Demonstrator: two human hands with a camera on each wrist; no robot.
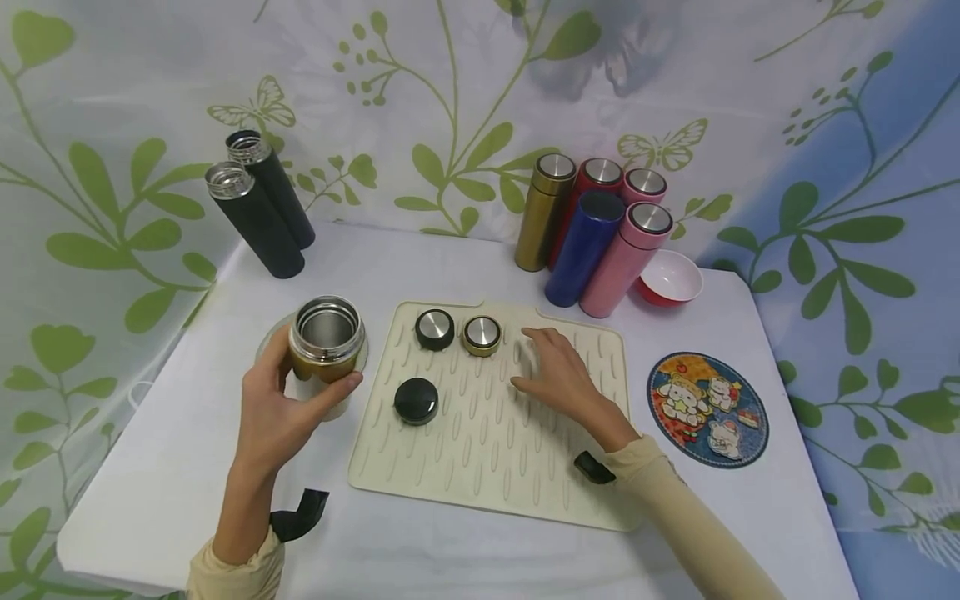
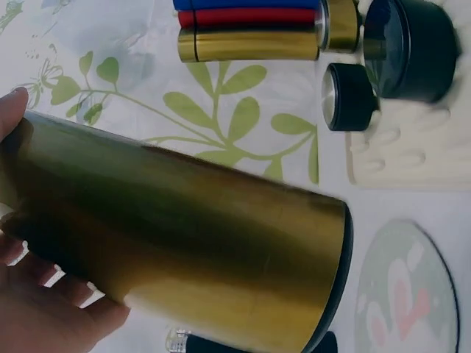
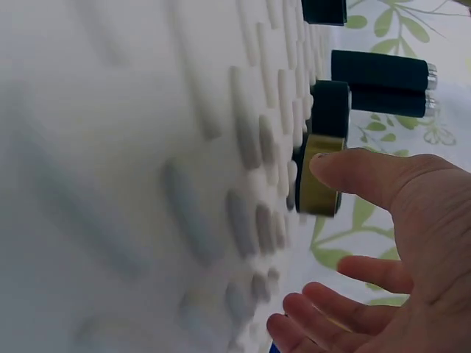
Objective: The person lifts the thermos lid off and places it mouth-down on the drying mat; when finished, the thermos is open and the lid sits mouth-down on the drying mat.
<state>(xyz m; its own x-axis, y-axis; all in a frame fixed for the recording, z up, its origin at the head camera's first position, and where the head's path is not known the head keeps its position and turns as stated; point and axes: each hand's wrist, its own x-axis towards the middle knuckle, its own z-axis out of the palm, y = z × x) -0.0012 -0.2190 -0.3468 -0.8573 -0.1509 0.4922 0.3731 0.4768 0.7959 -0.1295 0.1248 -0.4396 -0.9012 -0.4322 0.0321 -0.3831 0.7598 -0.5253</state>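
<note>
My left hand [image 1: 273, 412] grips a gold thermos bottle [image 1: 327, 340], fingers and thumb around its upper part. Its mouth is uncovered and shows a bare steel inside. In the left wrist view the bottle's long gold body [image 2: 206, 228] fills much of the picture. My right hand [image 1: 558, 379] hovers over the beige ridged mat [image 1: 480, 450], fingers spread and holding nothing. Left of it on the mat sits a gold lid with a silver top [image 1: 482, 333]. Beside that lid stands a black, silver-topped lid [image 1: 435, 328], with a glossy all-black lid [image 1: 416, 401] nearer me.
Two uncapped black bottles [image 1: 258, 225] stand at the back left. Several gold, red, blue and pink bottles [image 1: 618, 262] cluster at the back right by a red and white bowl [image 1: 670, 277]. A cartoon-printed round mat [image 1: 708, 410] lies right; a pale round coaster [image 2: 408, 294] lies left.
</note>
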